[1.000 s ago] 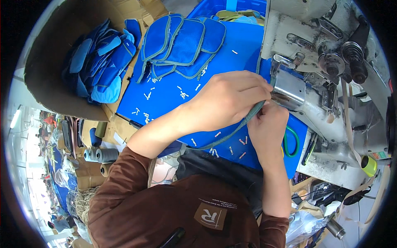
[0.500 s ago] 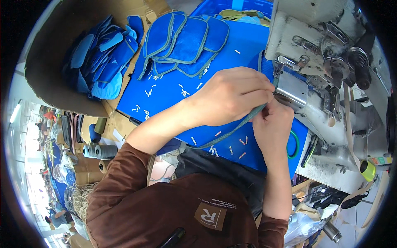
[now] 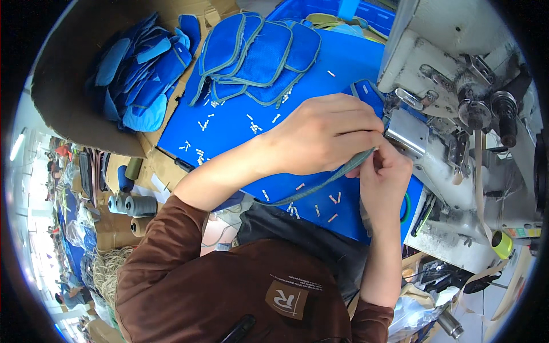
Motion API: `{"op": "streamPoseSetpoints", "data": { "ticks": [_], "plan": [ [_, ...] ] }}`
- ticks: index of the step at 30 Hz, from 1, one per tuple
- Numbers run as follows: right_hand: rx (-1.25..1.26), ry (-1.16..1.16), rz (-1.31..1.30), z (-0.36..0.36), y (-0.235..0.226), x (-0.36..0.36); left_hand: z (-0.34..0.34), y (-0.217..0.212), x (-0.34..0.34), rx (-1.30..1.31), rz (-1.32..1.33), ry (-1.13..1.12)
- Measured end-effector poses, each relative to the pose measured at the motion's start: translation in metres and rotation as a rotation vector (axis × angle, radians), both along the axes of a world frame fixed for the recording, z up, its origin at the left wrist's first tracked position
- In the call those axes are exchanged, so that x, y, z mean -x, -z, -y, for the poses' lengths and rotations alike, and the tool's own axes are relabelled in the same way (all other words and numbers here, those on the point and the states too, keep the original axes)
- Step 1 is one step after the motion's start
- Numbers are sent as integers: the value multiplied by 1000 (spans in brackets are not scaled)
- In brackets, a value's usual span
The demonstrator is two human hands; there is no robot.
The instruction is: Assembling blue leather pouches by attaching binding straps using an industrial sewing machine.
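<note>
A grey-green binding strip [image 3: 316,186] runs from my hands back over the near part of the blue tabletop toward my lap. My left hand [image 3: 329,132] is closed, its fingertips pinching the strip close to the sewing machine [image 3: 407,134]. Just below it, my right hand [image 3: 387,178] has thumb and forefinger pressed together by the strip, next to a tiny pale thing. What exactly the right fingers grip is too small to tell. Past my left knuckles lies a blue fabric piece [image 3: 368,91] with a grey edge, partly hidden by that hand.
Blue fabric pieces with grey edging [image 3: 263,54] lie stacked at the back. Small pale labels [image 3: 251,124] are scattered over the blue tabletop [image 3: 337,51]. A cardboard box [image 3: 57,100] of blue pieces stands left, thread cones [image 3: 140,206] below it. Green-handled scissors [image 3: 406,207] lie by my right wrist.
Both hands stay together at the strip and have shifted slightly right. More of the blue piece beside the machine shows past my left hand. The whole view has tilted a little.
</note>
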State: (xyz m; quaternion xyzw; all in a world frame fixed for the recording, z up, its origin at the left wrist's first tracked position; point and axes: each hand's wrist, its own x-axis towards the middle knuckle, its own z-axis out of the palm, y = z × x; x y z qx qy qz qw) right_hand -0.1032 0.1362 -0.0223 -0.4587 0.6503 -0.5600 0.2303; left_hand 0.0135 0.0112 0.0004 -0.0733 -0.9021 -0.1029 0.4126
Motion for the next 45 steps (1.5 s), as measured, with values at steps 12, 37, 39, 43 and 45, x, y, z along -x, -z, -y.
{"op": "streamPoseSetpoints", "data": {
  "ticks": [12, 37, 39, 43, 45],
  "plan": [
    [30, -20, 185, -7, -1, 7, -2, -4, 4, 28, 25, -17],
    [53, 45, 327, -12, -14, 8, -18, 2, 0, -137, -27, -50],
    [72, 69, 366, -12, -15, 5, -19, 3, 1, -157, -33, -61],
    [-42, 39, 255, -22, -13, 1, -19, 2, -1, -270, -27, -58],
    [-39, 44, 265, -22, -14, -2, -19, 2, -2, -321, -13, -55]
  ]
}}
